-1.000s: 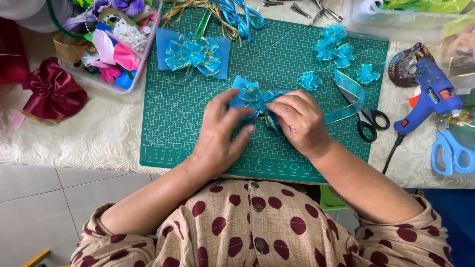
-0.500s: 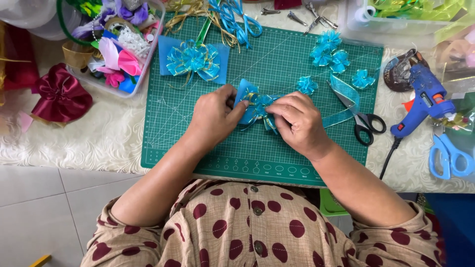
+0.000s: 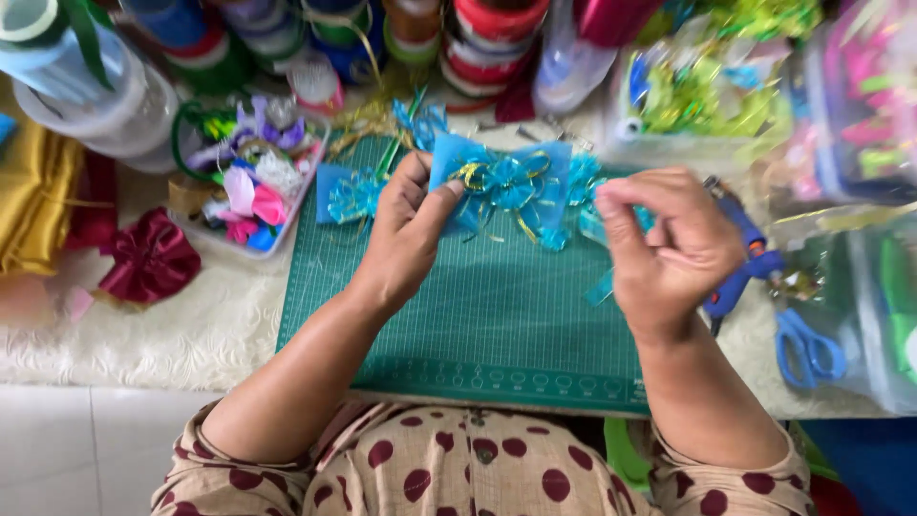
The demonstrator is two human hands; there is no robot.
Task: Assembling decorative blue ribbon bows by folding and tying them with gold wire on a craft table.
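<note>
Landmark: green cutting mat (image 3: 478, 325).

Bow (image 3: 501, 186), blue with gold-edged ribbon loops, is lifted above the mat's far half, not lying on it. Its left end sits between the thumb and fingertips of the left hand (image 3: 406, 234); grasp is a pinch, thumb on the near face, fingers behind. Bow body extends rightward from that pinch.

Right hand (image 3: 669, 248) is over the mat's right edge, fingers curled, thumb and forefinger closed together just beside the bow's right end. A strip of blue ribbon (image 3: 602, 285) hangs below this hand; cannot tell whether the pinch holds it or the bow's edge.

Pose: both forearms rise from the near edge of the mat, left wrist angled inward, right wrist bent with knuckles toward the camera. Spotted sleeves (image 3: 458, 473) at the near edge.

Surroundings, relative to mat:
- Second blue bow (image 3: 351, 194) lies on the far-left corner.
- Clear tray (image 3: 253, 186) of mixed bows, just left of that corner.
- Maroon bow (image 3: 151, 260) further left, on the white cloth.
- Ribbon spools (image 3: 420, 29), red, green, blue, in a row beyond the far edge.
- Blue glue gun (image 3: 740, 263) off the right edge, partly behind the right hand.
- Blue scissors (image 3: 807, 346) right of the gun.
- Clear boxes (image 3: 860, 105) of bright trimmings at far right, blurred.
</note>
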